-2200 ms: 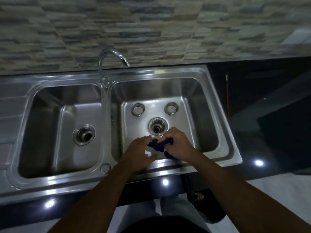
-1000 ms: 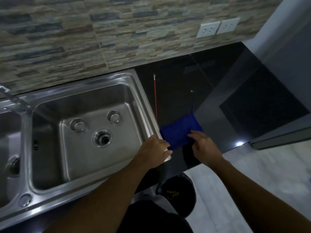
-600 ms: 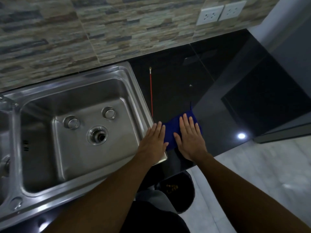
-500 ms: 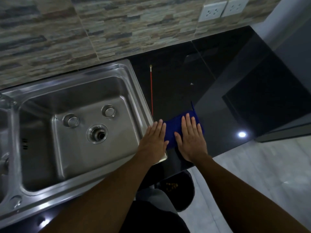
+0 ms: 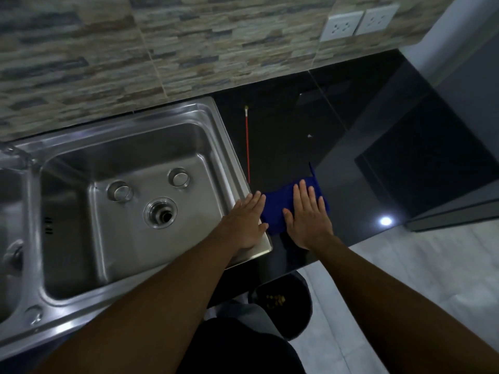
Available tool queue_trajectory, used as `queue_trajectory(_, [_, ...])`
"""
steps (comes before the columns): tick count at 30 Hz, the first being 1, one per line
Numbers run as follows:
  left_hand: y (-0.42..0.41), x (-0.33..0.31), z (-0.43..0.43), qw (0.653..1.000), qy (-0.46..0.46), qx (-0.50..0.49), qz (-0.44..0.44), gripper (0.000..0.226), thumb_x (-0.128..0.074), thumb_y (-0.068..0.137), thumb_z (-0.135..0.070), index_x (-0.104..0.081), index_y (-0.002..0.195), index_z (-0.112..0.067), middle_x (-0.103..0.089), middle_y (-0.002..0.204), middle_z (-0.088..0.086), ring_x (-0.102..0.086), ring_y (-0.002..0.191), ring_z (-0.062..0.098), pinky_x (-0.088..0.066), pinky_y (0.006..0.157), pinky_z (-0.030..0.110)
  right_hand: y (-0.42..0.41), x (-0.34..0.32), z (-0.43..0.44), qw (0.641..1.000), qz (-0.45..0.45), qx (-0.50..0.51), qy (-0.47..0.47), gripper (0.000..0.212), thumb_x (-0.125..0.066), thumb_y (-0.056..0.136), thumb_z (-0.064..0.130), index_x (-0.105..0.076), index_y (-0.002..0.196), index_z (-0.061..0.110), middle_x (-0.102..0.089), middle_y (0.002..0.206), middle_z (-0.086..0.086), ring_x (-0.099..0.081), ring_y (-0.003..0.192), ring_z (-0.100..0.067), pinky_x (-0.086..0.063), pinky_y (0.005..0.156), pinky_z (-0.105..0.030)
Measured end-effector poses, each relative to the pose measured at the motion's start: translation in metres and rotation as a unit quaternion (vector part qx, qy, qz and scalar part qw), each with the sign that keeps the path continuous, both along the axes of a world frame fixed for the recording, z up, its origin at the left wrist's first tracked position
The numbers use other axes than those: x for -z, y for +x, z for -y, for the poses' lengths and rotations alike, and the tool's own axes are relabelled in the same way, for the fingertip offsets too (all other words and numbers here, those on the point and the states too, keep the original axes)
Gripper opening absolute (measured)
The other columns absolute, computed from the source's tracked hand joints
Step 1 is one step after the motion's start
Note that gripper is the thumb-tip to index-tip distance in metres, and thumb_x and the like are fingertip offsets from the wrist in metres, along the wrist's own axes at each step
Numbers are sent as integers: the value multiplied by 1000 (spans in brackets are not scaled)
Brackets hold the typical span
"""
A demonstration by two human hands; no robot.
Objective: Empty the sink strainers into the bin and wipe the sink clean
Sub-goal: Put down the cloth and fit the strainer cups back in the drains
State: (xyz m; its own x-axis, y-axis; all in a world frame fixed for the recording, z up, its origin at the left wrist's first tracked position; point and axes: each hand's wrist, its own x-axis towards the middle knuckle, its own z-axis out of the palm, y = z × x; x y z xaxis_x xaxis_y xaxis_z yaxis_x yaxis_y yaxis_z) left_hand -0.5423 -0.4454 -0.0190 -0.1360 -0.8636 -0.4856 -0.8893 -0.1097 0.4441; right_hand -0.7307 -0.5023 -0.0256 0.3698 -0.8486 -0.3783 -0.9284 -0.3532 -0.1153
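A folded blue cloth (image 5: 278, 211) lies flat on the black counter just right of the steel sink (image 5: 216, 136). My right hand (image 5: 307, 217) rests palm down on the cloth with fingers spread. My left hand (image 5: 247, 220) lies flat on the sink's right rim, fingertips touching the cloth's left edge. In the right basin, two round strainers (image 5: 120, 190) (image 5: 178, 177) sit upside down behind the open drain (image 5: 161, 213). A black bin (image 5: 286, 303) with yellowish scraps stands on the floor below the counter edge.
A thin red stick (image 5: 247, 147) lies on the black counter (image 5: 351, 136) alongside the sink's right rim. Two white wall sockets (image 5: 359, 21) sit on the stone-tile wall. A dark appliance side rises at far right. The left basin (image 5: 10, 238) shows at the left edge.
The cloth went from the right basin to the counter beside the sink. Both hands laid it down and flattened on it; over the last half second they have stayed nearly still.
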Motion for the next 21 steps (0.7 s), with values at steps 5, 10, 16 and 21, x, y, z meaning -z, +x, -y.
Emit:
queue_trajectory(5, [43,-2,-35,991,-60,-114,-40,70,-40,104,-33,-3,161,-18,7,170,-3,5,157,15,-4,129,37,32,-14,-12,999,-2,-4,-39,73,-35,103,30,2,159,3,6,168,-15,3,156,-27,-2,128,-46])
queue_trajectory(10, [110,6,-72,989,-34,-144,3,70,-42,104,-34,-8,161,-11,6,170,5,5,157,20,-7,129,38,90,-22,-28,984,1,-138,-109,81,-41,99,32,6,158,3,12,167,-17,6,156,-29,2,127,-45])
queue_trajectory(16, [196,0,-112,972,-49,-232,6,66,-49,101,-37,-24,158,-15,-16,168,5,-19,155,25,-24,125,42,170,-16,-41,975,76,-200,-57,81,-45,95,14,3,160,6,10,168,-12,8,156,-23,1,128,-38])
queue_trajectory(21, [270,6,-143,959,-41,-279,27,70,-53,100,-33,-22,159,-12,-17,168,9,-17,156,25,-19,126,39,236,-4,-49,971,86,-221,-14,73,-41,99,13,-1,160,5,6,168,-12,5,156,-23,-2,128,-36])
